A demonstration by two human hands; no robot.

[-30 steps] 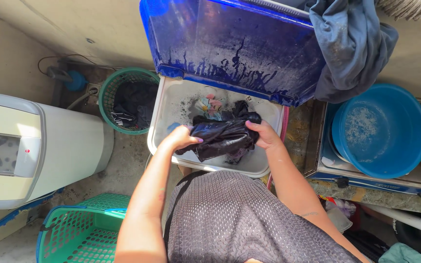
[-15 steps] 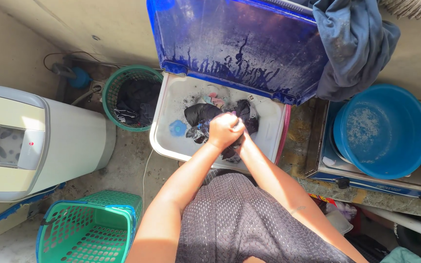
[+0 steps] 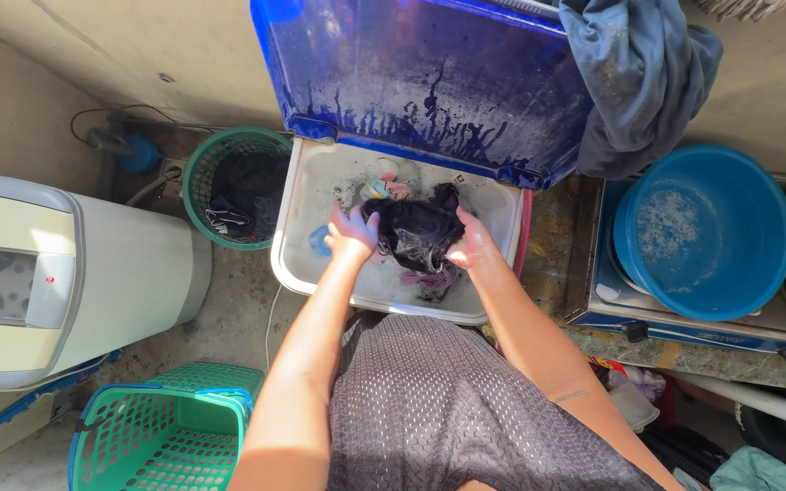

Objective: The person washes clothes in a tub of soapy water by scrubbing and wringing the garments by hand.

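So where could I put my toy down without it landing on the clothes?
The blue basin at right looks bare inside, and so does the green basket at lower left. The white tub is crowded: both hands grip the black cloth there. The round green basket already holds dark clothes.

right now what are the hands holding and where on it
Both hold a wet black garment over the white tub: left hand at its left edge, right hand at its right edge.
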